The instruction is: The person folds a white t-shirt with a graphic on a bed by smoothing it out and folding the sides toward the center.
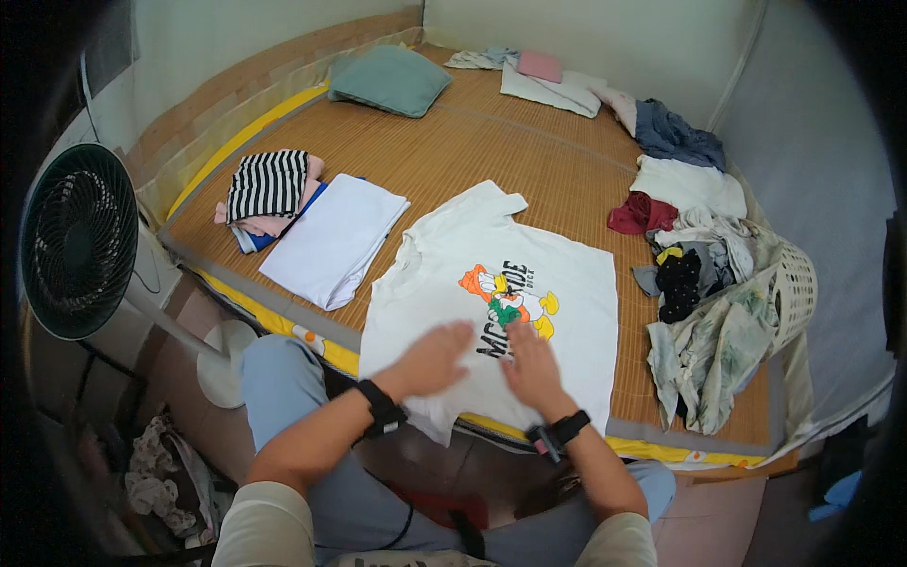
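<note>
A white T-shirt (576, 321) with a colourful cartoon duck print lies spread on the bamboo mat, its collar toward the left and its near edge hanging a little over the bed's front edge. My left hand (433, 361) is over the lower left part of the shirt, fingers stretched out and slightly blurred. Just right of it, my right hand (532, 367) is over the shirt below the print, its fingers also extended. Neither hand holds anything. Whether the palms touch the cloth or hover just above it, I cannot tell.
Folded white cloth (335, 236) and a stack with a striped garment (268, 186) lie left on the mat (529, 151). A tipped white basket (795, 293) and loose clothes (709, 354) are at right. A green pillow (392, 80) lies far back; a fan (80, 241) stands left.
</note>
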`<state>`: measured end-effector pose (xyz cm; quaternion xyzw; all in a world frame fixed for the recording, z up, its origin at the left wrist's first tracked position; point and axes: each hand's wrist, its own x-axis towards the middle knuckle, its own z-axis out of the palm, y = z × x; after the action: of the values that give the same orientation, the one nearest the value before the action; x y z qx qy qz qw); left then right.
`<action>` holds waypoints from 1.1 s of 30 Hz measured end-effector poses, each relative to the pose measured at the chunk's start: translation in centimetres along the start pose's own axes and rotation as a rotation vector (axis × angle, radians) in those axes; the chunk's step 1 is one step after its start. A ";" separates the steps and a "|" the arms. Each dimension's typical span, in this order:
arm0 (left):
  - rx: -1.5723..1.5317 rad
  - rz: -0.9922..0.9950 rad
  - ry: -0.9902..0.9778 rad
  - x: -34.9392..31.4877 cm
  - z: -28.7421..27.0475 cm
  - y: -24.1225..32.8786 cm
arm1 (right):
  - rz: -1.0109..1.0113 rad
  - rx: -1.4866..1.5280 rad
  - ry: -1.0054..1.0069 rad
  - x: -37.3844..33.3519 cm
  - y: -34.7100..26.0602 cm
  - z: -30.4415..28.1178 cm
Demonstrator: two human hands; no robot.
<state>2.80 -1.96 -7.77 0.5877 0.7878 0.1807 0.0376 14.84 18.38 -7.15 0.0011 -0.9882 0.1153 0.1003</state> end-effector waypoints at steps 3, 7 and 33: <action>0.175 -0.308 0.124 -1.7 -1.3 -4.9 | 0.258 -0.141 0.075 -2.0 6.9 0.0; 0.242 -0.307 0.205 -2.7 -1.1 -6.4 | 0.534 -0.262 0.065 -3.3 10.1 -3.1; 0.232 -0.260 0.194 -1.7 -0.8 -6.1 | 0.401 -0.108 0.231 -0.8 10.5 1.1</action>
<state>-2.43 -5.26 -9.32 0.4612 0.8725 0.1380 -0.0833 15.12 28.32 -10.77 -0.2136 -0.9554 0.0793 0.1877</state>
